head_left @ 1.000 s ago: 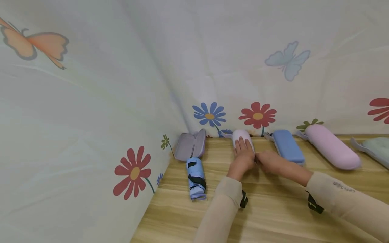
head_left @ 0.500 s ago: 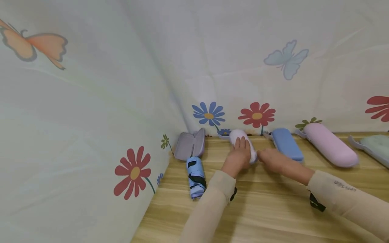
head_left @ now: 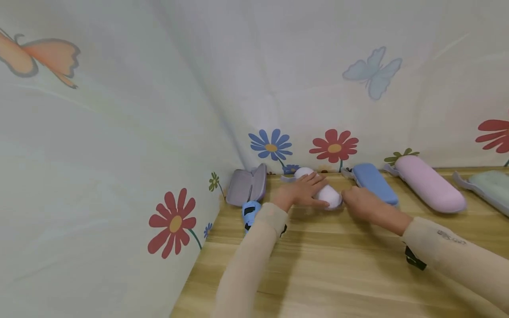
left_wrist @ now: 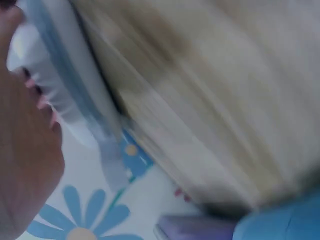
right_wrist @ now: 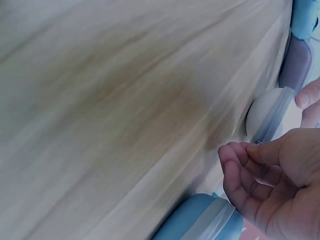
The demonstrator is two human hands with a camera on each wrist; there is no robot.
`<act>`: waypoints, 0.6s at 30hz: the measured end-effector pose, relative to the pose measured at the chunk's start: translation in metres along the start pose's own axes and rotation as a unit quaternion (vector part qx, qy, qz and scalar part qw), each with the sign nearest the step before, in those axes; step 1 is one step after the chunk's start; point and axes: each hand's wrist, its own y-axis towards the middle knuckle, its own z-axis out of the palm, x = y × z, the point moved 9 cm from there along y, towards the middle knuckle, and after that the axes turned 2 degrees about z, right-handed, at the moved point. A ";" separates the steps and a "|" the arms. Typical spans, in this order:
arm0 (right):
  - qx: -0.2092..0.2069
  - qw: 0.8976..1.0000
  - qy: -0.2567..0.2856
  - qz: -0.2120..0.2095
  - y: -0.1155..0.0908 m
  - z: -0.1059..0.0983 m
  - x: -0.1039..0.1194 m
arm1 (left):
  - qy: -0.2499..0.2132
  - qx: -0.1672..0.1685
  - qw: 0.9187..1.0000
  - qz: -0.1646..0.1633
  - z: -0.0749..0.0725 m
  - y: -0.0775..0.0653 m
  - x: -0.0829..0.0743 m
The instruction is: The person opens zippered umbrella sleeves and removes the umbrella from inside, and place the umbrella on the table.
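A pale pinkish-white zip case (head_left: 331, 197) lies slanted on the wooden table near the back wall. My left hand (head_left: 304, 190) holds it from the left, the fingers across its top and the thumb along its near side. At the case's near right end, my right hand (head_left: 361, 204) pinches the small zipper pull (right_wrist: 259, 143) between thumb and curled fingers. In the right wrist view, the grey zipper band (right_wrist: 276, 116) runs along the case and looks closed where it shows. The left wrist view is blurred, with the left palm covering part of the case.
An open grey-lilac case (head_left: 239, 187) stands in the left corner behind a blue rolled umbrella (head_left: 249, 211), partly covered by my left sleeve. To the right lie a blue case (head_left: 374, 182), a pink case (head_left: 431, 185) and a pale green case (head_left: 491, 187). Flowered cloth (head_left: 310, 101) hangs behind.
My left hand has swung left and turned across the case. The case has rotated, its near end shifting right. My right hand has stayed at that end, moving slightly right.
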 end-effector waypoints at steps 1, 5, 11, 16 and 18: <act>0.001 1.000 0.001 0.006 0.001 0.000 -0.001 | 0.000 -0.001 1.000 0.004 0.000 0.001 0.005; 0.015 0.999 0.007 0.031 0.001 0.000 -0.004 | -0.031 -0.022 0.999 0.003 0.004 0.010 0.015; 0.002 0.999 0.000 0.033 0.004 -0.009 -0.001 | -0.048 -0.091 0.993 -0.062 0.007 0.030 0.022; 0.020 0.998 0.017 0.064 0.010 -0.008 0.001 | -0.044 -0.102 0.986 -0.128 0.006 0.034 0.019; 0.045 0.996 0.033 0.075 0.008 -0.001 0.000 | -0.046 -0.089 0.986 -0.134 0.011 0.031 0.012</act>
